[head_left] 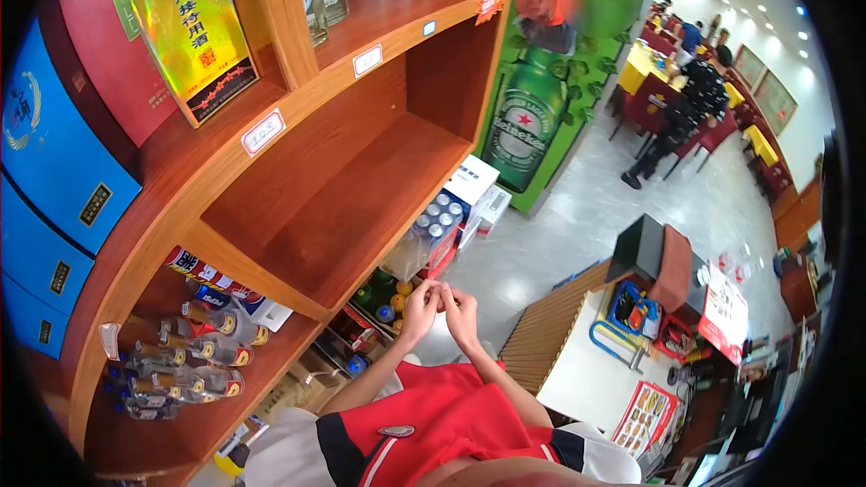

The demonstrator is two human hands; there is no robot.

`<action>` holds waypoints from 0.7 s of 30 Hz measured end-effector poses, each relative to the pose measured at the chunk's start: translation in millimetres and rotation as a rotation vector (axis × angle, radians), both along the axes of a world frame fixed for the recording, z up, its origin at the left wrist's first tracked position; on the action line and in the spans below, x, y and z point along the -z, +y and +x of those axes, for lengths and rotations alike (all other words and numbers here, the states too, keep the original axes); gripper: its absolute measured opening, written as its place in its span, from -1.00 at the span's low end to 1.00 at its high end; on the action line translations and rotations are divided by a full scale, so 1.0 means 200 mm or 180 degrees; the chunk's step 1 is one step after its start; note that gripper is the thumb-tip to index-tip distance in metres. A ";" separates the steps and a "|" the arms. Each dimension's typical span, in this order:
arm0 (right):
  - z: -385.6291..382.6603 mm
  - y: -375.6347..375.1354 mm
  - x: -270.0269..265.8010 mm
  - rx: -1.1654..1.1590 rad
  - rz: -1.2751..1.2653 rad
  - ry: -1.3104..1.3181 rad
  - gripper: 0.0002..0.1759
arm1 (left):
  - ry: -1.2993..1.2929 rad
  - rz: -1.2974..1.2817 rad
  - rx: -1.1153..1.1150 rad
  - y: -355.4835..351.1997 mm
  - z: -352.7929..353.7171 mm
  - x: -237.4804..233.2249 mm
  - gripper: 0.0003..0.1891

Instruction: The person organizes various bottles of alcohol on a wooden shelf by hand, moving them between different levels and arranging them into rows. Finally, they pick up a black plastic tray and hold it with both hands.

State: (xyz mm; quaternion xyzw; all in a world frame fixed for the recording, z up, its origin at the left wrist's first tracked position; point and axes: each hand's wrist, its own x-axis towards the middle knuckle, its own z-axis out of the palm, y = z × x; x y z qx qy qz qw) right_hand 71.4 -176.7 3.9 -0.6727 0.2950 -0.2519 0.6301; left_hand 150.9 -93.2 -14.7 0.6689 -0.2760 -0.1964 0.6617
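Observation:
My left hand (420, 310) and my right hand (461, 312) meet in front of my red shirt (424, 415). The fingers of both are bent and pressed together at the tips, closed in a pinch. Whatever lies between them, if anything, is too small to make out. Just beyond the fingertips, lower down, stands a shrink-wrapped pack of cans (439, 216). Left of my left hand, on a low level, are bottles and round orange and blue tops (386, 314).
A wooden shelf unit (361, 207) curves along the left, with clear bottles (203, 352), a yellow gift box (185, 27) and blue boxes (54, 135). At right stands a white counter (577, 370) with a blue basket (633, 307). Farther back, a person in dark clothes (699, 95) is by tables.

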 end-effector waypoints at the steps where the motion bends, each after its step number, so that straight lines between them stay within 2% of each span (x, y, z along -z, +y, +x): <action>1: 0.04 -0.04 0.01 -0.0104 0.0036 -0.0010 -0.47 | -0.0101 0.0004 -0.0156 -0.03 0.03 0.01 -0.83; 4: 0.19 -0.18 0.06 -0.0512 0.0161 0.0032 -0.49 | 0.0012 0.0307 -0.0629 -0.10 0.07 -0.03 -0.83; 5: 0.24 -0.23 0.08 -0.0697 0.0023 0.0034 -0.51 | -0.0166 0.0372 -0.0829 -0.13 0.11 0.09 -0.83; 7: 0.28 -0.33 0.07 -0.1159 -0.0211 -0.0052 -0.55 | 0.0104 0.0412 -0.1143 -0.20 0.12 0.11 -0.82; 8: 0.30 -0.41 0.09 -0.1574 -0.0242 0.0093 -0.55 | -0.0251 0.0403 -0.1477 -0.26 0.11 0.11 -0.82; 9: 0.33 -0.48 0.13 -0.1650 -0.0243 -0.0089 -0.56 | -0.0227 0.0518 -0.1633 -0.30 0.10 0.07 -0.82; 10: 0.34 -0.50 0.15 -0.1691 -0.0167 -0.0280 -0.56 | -0.0139 0.0618 -0.1833 -0.35 0.08 0.09 -0.81; 12: 0.34 -0.57 0.14 -0.2153 0.0040 -0.0083 -0.56 | -0.0353 0.0645 -0.2272 -0.43 0.02 0.13 -0.81; 14: 0.36 -0.58 0.14 -0.2417 0.0166 0.0059 -0.56 | -0.0095 0.0670 -0.2458 -0.44 -0.04 0.13 -0.84; 16: 0.35 -0.56 0.16 -0.2817 0.0406 0.0127 -0.55 | 0.0356 0.0277 -0.2703 -0.36 -0.11 0.07 -0.85; 17: 0.35 -0.52 0.19 -0.3080 0.0663 0.0296 -0.54 | 0.0289 0.0383 -0.2974 -0.29 -0.13 0.13 -0.86; 18: 0.35 -0.48 0.19 -0.3187 0.0684 0.0314 -0.54 | 0.0076 0.0721 -0.3463 -0.20 -0.15 0.07 -0.88; 19: 0.33 -0.43 0.18 -0.3442 0.0801 0.0383 -0.54 | -0.0022 0.0623 -0.3703 -0.09 -0.17 0.01 -0.88; 20: 0.31 -0.37 0.17 -0.3682 0.0898 0.0462 -0.55 | 0.0116 0.0391 -0.3953 0.06 -0.17 0.08 -0.87; 21: 0.29 -0.31 0.16 -0.3902 0.0951 0.0424 -0.57 | -0.0109 0.0261 -0.4303 0.19 -0.18 0.04 -0.86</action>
